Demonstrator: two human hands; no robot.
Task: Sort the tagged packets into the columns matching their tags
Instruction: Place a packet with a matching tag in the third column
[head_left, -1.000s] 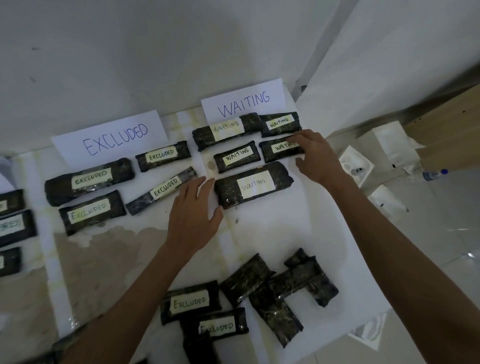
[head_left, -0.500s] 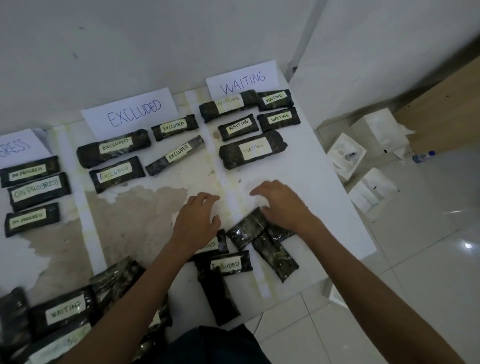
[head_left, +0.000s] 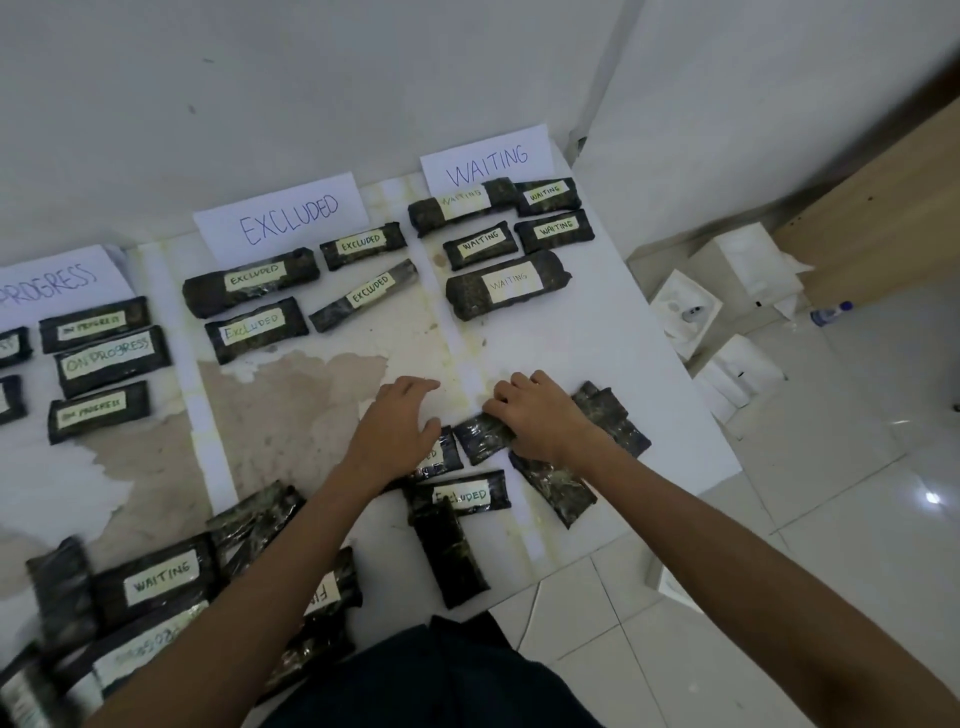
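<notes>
Nearest: dark clothing (head_left: 441, 675) at the bottom edge, both bare forearms reaching out over it. Bottom left on the bench (head_left: 597, 358), an unsorted heap (head_left: 254, 519), partly blurred, with one WAITING-tagged packet (head_left: 161, 577) readable. In the centre an untagged packet (head_left: 449, 558) lies lengthwise, its far end touching an Excluded-tagged packet (head_left: 470, 496). The left hand (head_left: 395, 434) is palm down, fingers straight and close together, flat on the bench, covering most of a half-hidden packet (head_left: 439, 457) whose tag is unreadable. The right hand (head_left: 537, 418) has its fingers curled over, gripping a face-down packet (head_left: 480, 439) that lies tilted at the foot of the WAITING column. A right-side packet (head_left: 613, 415) sticks out past the wrist and a lower packet (head_left: 553, 486) lies under it. Farther off, the EXCLUDED sign (head_left: 291, 213) heads four EXCLUDED packets (head_left: 249, 280), the WAITING sign (head_left: 488, 158) heads five WAITING packets (head_left: 506, 283), and the PROGRESS sign (head_left: 52, 283), cut off at the left, heads the ON PROGRESS packets (head_left: 111, 353). Off the bench to the right, on the tiled floor (head_left: 779, 519): white boxes (head_left: 737, 364), an open box (head_left: 685, 312) holding a small item too small to identify, a bottle (head_left: 831, 313), a wooden panel (head_left: 883, 208), and the wall (head_left: 260, 78) behind
</notes>
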